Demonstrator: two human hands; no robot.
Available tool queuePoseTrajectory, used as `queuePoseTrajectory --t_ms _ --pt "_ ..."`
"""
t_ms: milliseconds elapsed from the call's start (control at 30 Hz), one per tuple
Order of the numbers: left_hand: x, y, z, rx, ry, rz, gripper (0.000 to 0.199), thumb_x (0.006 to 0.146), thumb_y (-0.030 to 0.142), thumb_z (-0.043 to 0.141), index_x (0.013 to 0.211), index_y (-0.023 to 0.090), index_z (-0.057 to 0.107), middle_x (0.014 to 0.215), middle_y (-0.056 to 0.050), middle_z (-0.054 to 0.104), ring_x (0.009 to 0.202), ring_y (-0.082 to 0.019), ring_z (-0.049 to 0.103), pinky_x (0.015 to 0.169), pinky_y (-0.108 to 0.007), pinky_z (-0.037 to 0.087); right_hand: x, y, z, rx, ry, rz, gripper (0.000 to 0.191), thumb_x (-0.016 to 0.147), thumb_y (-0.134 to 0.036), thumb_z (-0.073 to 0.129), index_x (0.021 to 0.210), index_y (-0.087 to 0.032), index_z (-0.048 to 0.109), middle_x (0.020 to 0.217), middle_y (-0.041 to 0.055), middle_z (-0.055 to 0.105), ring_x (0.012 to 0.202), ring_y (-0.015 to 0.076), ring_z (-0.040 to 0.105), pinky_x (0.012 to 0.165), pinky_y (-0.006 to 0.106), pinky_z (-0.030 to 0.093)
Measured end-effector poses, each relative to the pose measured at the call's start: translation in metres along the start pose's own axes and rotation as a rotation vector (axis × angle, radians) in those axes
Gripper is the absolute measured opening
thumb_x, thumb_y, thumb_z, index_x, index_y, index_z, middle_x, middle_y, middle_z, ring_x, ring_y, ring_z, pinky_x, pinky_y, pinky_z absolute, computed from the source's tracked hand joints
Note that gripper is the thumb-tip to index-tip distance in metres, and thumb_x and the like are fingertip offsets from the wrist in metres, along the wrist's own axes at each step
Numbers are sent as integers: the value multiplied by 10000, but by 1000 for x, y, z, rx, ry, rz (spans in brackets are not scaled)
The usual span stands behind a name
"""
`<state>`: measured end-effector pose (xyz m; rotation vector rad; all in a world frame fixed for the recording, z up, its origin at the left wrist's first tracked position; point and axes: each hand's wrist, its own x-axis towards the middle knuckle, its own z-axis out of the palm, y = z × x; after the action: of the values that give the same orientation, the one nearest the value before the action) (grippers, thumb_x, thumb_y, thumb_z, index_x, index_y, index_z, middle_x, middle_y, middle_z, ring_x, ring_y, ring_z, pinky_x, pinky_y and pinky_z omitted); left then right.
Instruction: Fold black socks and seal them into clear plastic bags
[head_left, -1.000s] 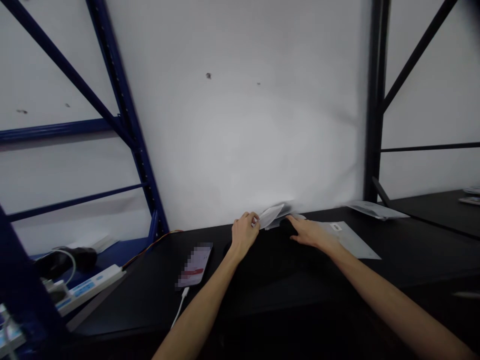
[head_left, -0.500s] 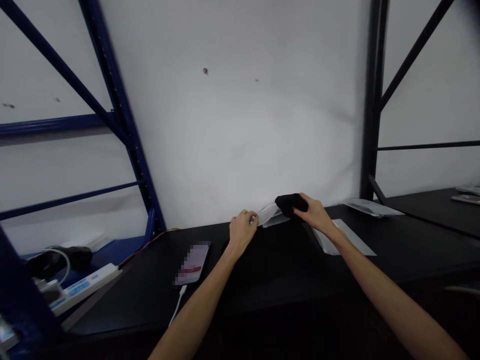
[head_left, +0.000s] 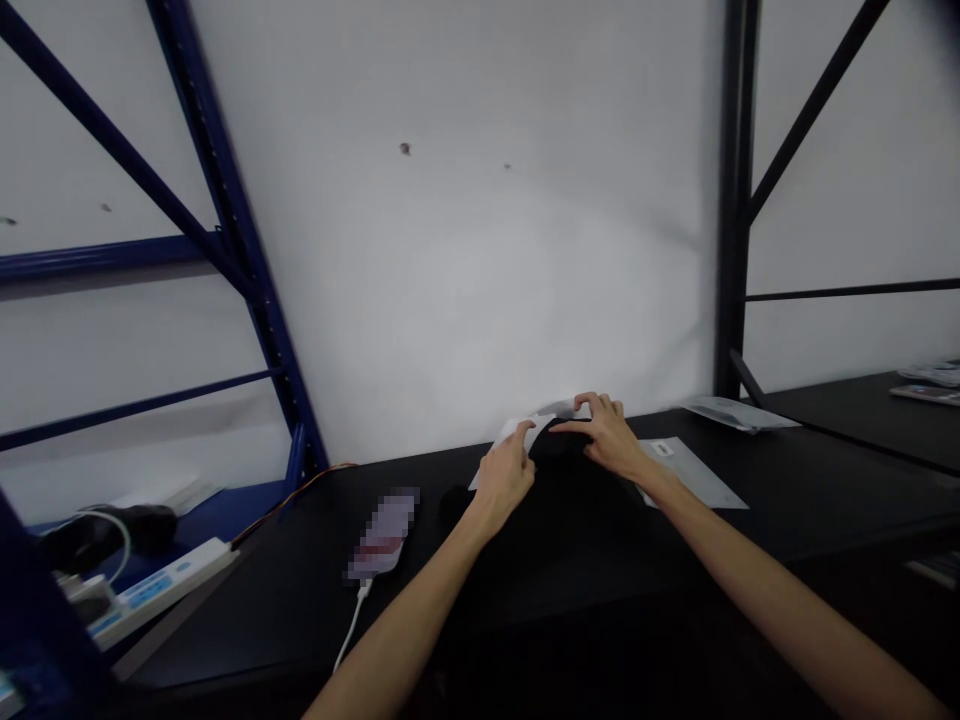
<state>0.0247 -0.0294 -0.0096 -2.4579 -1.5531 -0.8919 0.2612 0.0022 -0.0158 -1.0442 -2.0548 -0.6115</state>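
Note:
My left hand (head_left: pixel 510 472) is closed around the near left side of a white, partly see-through plastic bag (head_left: pixel 491 457), its index finger stretched along the bag's edge. At the bag's right end, my right hand (head_left: pixel 609 440) has its thumb pointing left and its index finger arched over the bag's far edge. A soft black item (head_left: pixel 553 442), which looks like folded cloth, lies between thumb and index finger at the bag's mouth. Its outline blends into the black tabletop, so how much is inside the bag cannot be made out.
A flat plastic bag (head_left: pixel 697 478) lies right of my right hand, another (head_left: pixel 742 412) behind it. Left are a charging phone (head_left: pixel 384 535), a dark round object (head_left: pixel 454 503) and a power strip (head_left: pixel 161 590). A blue rack post (head_left: pixel 251 250) and black post (head_left: pixel 731 250) flank the table.
My right hand has lowered the black item to the bag's mouth and spread its thumb and index finger. My left hand has shifted slightly right and down with the bag. The view has moved a little.

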Motion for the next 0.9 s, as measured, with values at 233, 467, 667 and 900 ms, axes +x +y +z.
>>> queuePoseTrajectory --t_ms 233,467,667,900 --pt "-3 3 5 -12 -21 137 842 840 93 518 1570 408 241 1358 -69 507 742 -139 642 719 -292 513 1 4 5 141 92 228 440 803 -113 682 1163 -353 767 1099 58 461 838 186 518 758 323 440" --pt "-1 3 15 62 37 90 660 888 377 666 1489 344 395 1390 -74 484 908 -219 686 764 -341 543 0 -9 12 244 28 171 402 801 -100 689 1118 -335 766 1121 46 471 795 156 533 795 325 490" --pt "9 -4 8 182 101 -51 302 933 329 628 1234 304 618 1256 -44 593 901 -215 692 746 -320 501 3 -15 8 380 83 286 435 831 -306 743 1252 -269 639 1190 68 510 768 159 560 724 320 506" --pt "11 -13 -4 153 207 -136 270 963 356 595 1217 275 636 1232 -54 601 912 -209 685 754 -310 495 9 -21 3 1300 -455 553 687 953 -757 392 969 -152 717 894 115 702 634 153 602 515 241 439"
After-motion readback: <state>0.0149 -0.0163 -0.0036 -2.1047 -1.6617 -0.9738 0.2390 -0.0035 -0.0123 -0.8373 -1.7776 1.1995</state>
